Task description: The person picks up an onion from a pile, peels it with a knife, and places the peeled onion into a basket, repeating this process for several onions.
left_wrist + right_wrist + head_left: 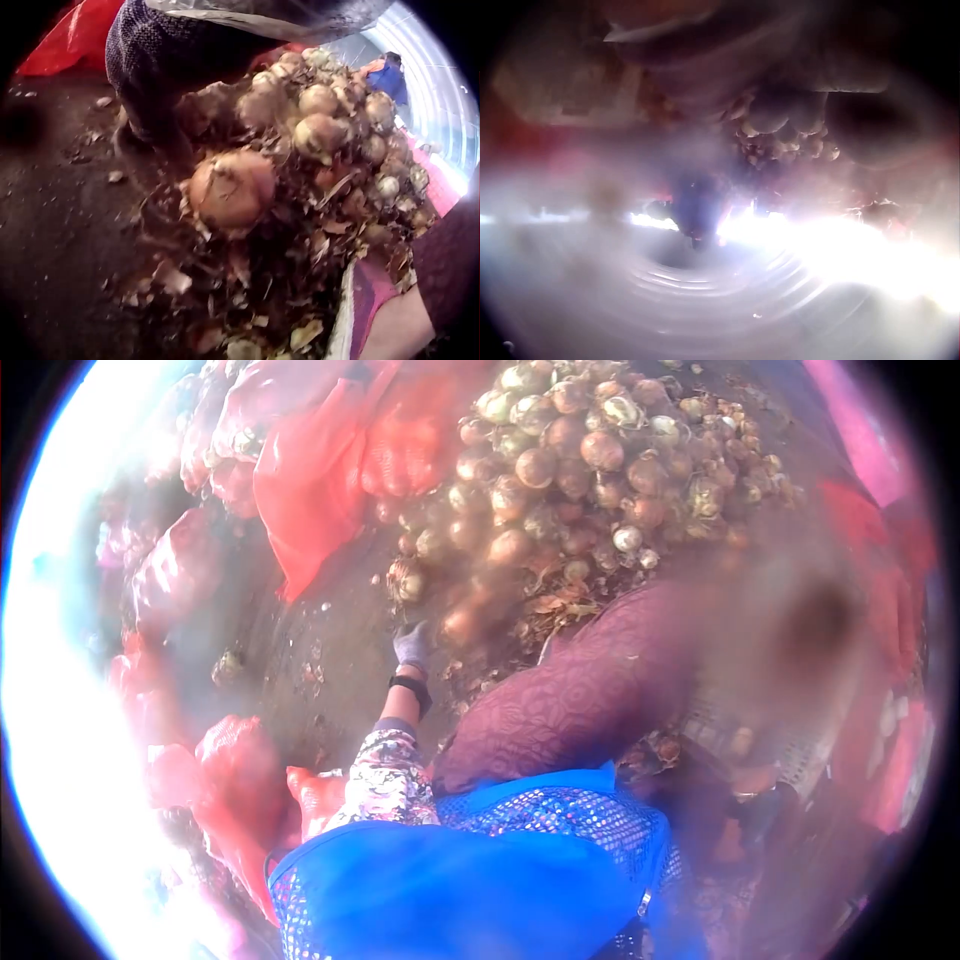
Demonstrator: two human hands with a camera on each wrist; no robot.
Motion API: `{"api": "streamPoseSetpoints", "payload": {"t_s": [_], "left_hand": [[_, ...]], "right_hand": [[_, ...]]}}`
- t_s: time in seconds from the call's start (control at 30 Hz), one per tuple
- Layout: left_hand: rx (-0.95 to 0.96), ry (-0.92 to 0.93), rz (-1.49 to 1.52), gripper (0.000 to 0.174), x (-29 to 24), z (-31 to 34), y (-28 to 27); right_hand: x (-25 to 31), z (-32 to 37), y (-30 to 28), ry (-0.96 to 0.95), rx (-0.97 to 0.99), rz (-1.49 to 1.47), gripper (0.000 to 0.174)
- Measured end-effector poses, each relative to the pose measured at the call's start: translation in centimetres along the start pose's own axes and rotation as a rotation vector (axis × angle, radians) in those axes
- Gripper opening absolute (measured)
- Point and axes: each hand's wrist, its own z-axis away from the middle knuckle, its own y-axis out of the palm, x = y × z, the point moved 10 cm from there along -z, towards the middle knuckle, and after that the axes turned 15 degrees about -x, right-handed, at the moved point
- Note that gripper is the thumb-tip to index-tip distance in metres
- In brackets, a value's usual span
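Note:
My left hand (410, 647), in a greyish knit glove, reaches down beside the onion pile (590, 455) in the head view. From the left wrist, the gloved hand (154, 71) shows dark, its fingers pointing down at the ground. Just beyond them sits a large brown onion (232, 189) among loose skins; nothing shows in the fingers' grasp. At lower right in the head view, my right forearm (730, 845) is dim and blurred. How the right hand lies I cannot tell, as haze covers most of the right wrist view.
Red mesh sacks (320, 470) stand at the upper left, with another red sack (240, 760) nearer my left side. Dry onion skins (550, 610) litter the ground by my bent leg (570, 705). A pale crate (800, 760) is at the right. My shoe (360, 307) borders the skins.

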Motion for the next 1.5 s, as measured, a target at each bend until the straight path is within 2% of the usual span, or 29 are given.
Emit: {"api": "streamPoseSetpoints", "payload": {"t_s": [0.03,0.07,0.13,0.2,0.27,0.33,0.43,0.5,0.57,0.7,0.73,0.8,0.87,0.93,0.97,1.0,1.03,1.1,1.13,1.17,1.2,1.23,1.27,1.3,1.33,1.37,1.4,1.43,1.5], "left_hand": [[-0.03,-0.117,0.033,0.02,-0.5,2.6,-0.3],[-0.002,-0.099,0.022,0.025,-0.9,3.9,0.0],[0.109,0.047,-0.074,0.041,-0.7,4.7,1.8],[0.083,0.133,-0.124,0.059,3.6,1.2,4.0],[0.119,0.167,-0.227,0.07,2.7,2.2,7.6],[0.021,0.062,-0.551,0.059,-7.5,11.7,7.7],[0.158,0.109,-0.552,0.052,-5.4,10.0,10.4],[0.333,0.16,-0.402,0.048,-3.9,8.8,13.0],[0.551,0.163,-0.193,0.043,-4.8,10.3,16.1],[0.984,0.138,0.167,0.034,-12.7,17.7,22.7],[1.03,-0.46,0.514,0.039,-15.8,22.9,23.3],[1.019,0.008,0.117,0.052,-22.2,25.8,25.0],[1.245,0.277,0.137,0.059,-30.3,35.3,25.8],[1.261,0.519,-0.037,0.072,-33.8,41.6,27.3],[1.3,0.901,0.042,0.082,-36.1,45.4,28.6],[1.279,1.105,-0.001,0.083,-36.9,49.0,28.7],[1.422,1.075,-0.024,0.083,-37.2,53.3,28.4],[1.463,1.283,-0.119,0.081,-36.3,59.7,28.5],[1.341,1.522,-0.181,0.08,-36.1,62.2,27.9],[1.245,1.505,-0.285,0.084,-35.9,62.8,27.5],[1.241,1.464,-0.105,0.084,-36.2,63.5,26.9],[1.24,1.414,0.07,0.085,-35.5,63.8,27.0],[1.243,1.351,0.244,0.085,-34.7,63.9,27.0],[1.304,1.069,0.245,0.086,-32.6,62.8,28.1],[1.459,0.588,0.28,0.083,-30.1,62.8,28.8],[1.437,0.515,0.285,0.082,-29.1,62.7,28.6],[1.407,0.446,0.287,0.08,-28.2,62.2,28.5],[1.459,0.273,0.274,0.071,-27.8,62.5,28.2],[1.612,0.1,0.204,0.069,-27.0,62.2,28.4]], "right_hand": [[0.2,-0.5,0.8,-0.014,0.021,0.021,0.05],[0.5,-0.9,1.4,-0.022,0.038,0.042,0.05],[0.8,-1.8,2.5,-0.043,0.067,0.089,0.049],[1.4,-2.4,3.4,-0.068,0.082,0.116,0.049],[1.3,-3.1,4.2,-0.093,0.089,0.144,0.049],[1.0,-3.3,4.4,-0.098,0.088,0.172,0.049],[1.2,-3.1,4.4,-0.124,0.09,0.205,0.048],[1.6,-3.0,4.1,-0.149,0.094,0.226,0.048],[1.8,-2.9,3.2,-0.181,0.088,0.261,0.049],[1.9,-1.9,0.5,-0.253,0.051,0.377,0.049],[2.0,-2.0,-0.3,-0.271,0.03,0.419,0.049],[2.6,-1.4,-1.5,-0.325,-0.004,0.496,0.049],[3.8,-0.5,-2.2,-0.401,-0.023,0.577,0.049],[5.4,0.4,-2.3,-0.48,-0.049,0.654,0.05],[6.0,1.1,-2.7,-0.519,-0.071,0.674,0.05],[6.5,1.4,-2.6,-0.55,-0.089,0.683,0.05],[6.9,1.8,-2.3,-0.589,-0.104,0.672,0.05],[7.4,2.3,-1.8,-0.642,-0.11,0.609,0.052],[7.8,1.9,-2.3,-0.667,-0.111,0.576,0.053],[8.7,1.5,-3.3,-0.744,-0.059,0.542,0.051],[9.7,1.2,-4.3,-0.818,-0.005,0.506,0.05],[9.8,3.8,-2.9,-0.89,0.05,0.497,0.049],[10.1,5.1,-2.4,-0.982,0.028,0.624,0.047],[10.3,6.4,-1.9,-1.078,-0.002,0.752,0.045],[10.5,7.8,-1.5,-1.175,-0.039,0.871,0.043],[10.6,6.6,-2.6,-1.165,-0.162,0.959,0.039],[10.3,6.4,-2.9,-1.052,-0.127,0.827,0.038],[9.9,6.3,-3.3,-0.942,-0.103,0.691,0.038],[9.4,6.6,-3.9,-0.848,-0.139,0.895,0.04]]}}
